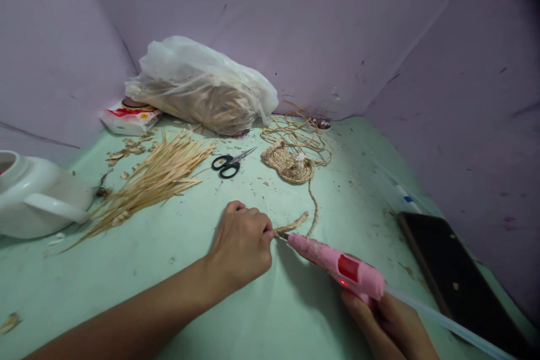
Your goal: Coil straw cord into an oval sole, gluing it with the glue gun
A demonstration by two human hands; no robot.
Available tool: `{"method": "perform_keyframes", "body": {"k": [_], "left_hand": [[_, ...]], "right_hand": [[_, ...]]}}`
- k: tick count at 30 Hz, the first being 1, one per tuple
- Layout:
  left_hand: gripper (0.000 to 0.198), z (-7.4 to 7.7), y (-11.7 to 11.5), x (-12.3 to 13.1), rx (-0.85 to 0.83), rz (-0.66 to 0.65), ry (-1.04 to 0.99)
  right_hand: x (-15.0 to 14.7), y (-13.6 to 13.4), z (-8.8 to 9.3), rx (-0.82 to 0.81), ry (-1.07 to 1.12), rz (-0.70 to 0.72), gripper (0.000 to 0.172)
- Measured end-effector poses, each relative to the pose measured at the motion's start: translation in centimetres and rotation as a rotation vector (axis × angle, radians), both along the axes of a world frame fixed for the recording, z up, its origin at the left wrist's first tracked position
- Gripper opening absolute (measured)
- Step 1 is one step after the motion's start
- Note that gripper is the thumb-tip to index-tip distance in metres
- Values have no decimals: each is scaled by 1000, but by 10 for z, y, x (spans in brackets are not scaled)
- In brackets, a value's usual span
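My left hand [242, 244] rests on the green tabletop with its fingers curled, pinching the end of a short braided jute strip [293, 223]. My right hand [386, 323] grips a pink glue gun [337, 263] at the lower right. Its nozzle points left and touches the strip right at my left fingertips. A clear glue stick [447, 323] trails out of the gun's back. The jute cord runs up from the strip to a coiled jute mat [289, 164] and loose loops of cord behind it.
Black-handled scissors [230, 164] lie beside a pile of straw strips [156, 177]. A plastic bag of fibre [202, 90], a small red-and-white box [130, 117] and a white jug [34, 194] stand at the back and left. A dark phone [455, 278] lies at right.
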State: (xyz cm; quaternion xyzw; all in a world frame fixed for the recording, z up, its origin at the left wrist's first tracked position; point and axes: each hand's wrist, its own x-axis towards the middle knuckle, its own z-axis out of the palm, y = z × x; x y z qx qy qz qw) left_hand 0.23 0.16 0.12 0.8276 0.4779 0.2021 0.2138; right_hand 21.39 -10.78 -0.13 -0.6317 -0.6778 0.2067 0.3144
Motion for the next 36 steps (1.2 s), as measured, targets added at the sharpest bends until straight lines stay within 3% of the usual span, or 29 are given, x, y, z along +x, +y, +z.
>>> {"method": "perform_keyframes", "body": {"k": [17,36], "left_hand": [[15,1,0,-1,-2,-5,19],[14,-1,1,-2,16,-5,16]], "right_hand": [[-1,-1,1,29,10,-62,32],[12,-8,-12,111,-97,-116,29]]}}
